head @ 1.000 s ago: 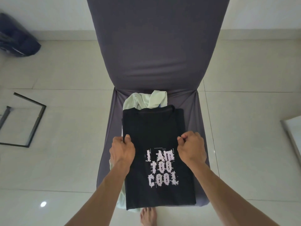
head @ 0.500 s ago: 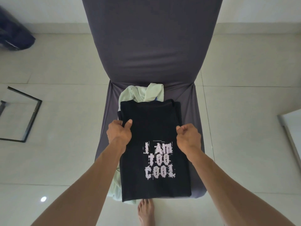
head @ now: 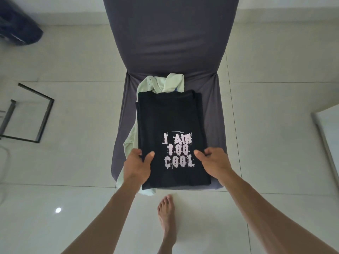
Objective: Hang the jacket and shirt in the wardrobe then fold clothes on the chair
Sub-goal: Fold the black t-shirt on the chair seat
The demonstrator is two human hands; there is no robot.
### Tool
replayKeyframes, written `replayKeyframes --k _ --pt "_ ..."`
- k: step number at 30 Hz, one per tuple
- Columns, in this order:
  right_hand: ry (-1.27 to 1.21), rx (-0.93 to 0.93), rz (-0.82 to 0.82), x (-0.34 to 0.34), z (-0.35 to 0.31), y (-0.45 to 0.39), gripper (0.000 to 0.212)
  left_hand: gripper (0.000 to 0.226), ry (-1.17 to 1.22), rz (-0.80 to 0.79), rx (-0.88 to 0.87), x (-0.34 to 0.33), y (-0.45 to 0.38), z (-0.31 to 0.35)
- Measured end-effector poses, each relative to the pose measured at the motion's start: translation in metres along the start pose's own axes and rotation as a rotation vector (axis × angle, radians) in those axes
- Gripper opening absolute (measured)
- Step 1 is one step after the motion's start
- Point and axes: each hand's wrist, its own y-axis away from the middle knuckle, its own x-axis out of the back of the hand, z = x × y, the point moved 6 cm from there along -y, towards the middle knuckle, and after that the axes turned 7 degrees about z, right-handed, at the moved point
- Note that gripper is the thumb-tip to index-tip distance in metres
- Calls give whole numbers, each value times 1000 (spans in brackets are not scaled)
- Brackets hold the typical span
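Black T-shirt (head: 170, 121): folded into a long panel on the seat of the grey-covered chair (head: 165, 43), print "I AM TOO COOL" facing up.
Pale green garment (head: 161, 83): underneath it, peeking out at the top and left.
Left hand (head: 136, 166): grips the shirt's left edge, thumb on top.
Right hand (head: 213, 162): grips the right edge likewise.
Floor (head: 73, 162): glossy tiles, a bare foot (head: 166, 217) below the seat.

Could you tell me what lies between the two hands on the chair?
In the head view, the black T-shirt's white lettering lies between left hand and right hand.
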Motion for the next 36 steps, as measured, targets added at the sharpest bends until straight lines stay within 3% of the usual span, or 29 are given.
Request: replayKeyframes --k 7,12,15,18,21,23,26,29,33,36 --pt "-56 -43 -108 -9 55 39 48 32 1 -125 4 -10 35 -56" --pt "-199 -110 111 -8 64 49 29 19 45 -2 104 -7 39 -67" --pt "-333 -198 181 -12 70 59 36 24 169 1 250 -10 40 -74" --pt "-557 -357 92 -20 74 61 52 29 246 -90 352 -13 39 -71" --pt "-665 -442 -90 -18 67 61 47 31 267 -167 419 -11 38 -67" --pt "-660 -444 -224 -11 50 62 34 34 241 -204 392 -6 34 -58" --pt "-643 -381 -278 0 21 48 18 42 317 -216 344 -3 21 -36" --pt "-493 -321 -184 -1 3 23 22 36 336 -142 310 -5 9 -12" --pt "-243 -175 32 -6 -17 -2 36 40 149 129 115 -1 0 12" --pt "-146 -119 111 -6 -37 -13 37 37 87 157 46 -6 -11 29"
